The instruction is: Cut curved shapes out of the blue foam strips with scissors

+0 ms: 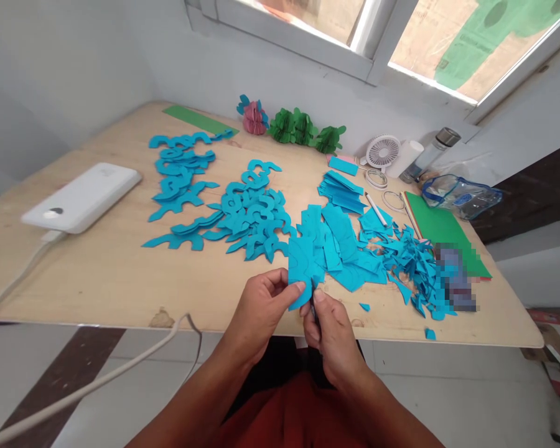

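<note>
Above the near edge of the wooden table (107,274), a blue paper sheet (300,258) is held between the two hands. The left hand (256,311) grips its lower left part: thumb flat on the near face, other fingers curled at the left edge, partly hidden. The right hand (332,330) is closed around a dark tool (313,309), mostly concealed by the fingers; its tip shows at the sheet's lower right edge, just beside the right thumb. Blue scraps (415,267) lie to the right.
</note>
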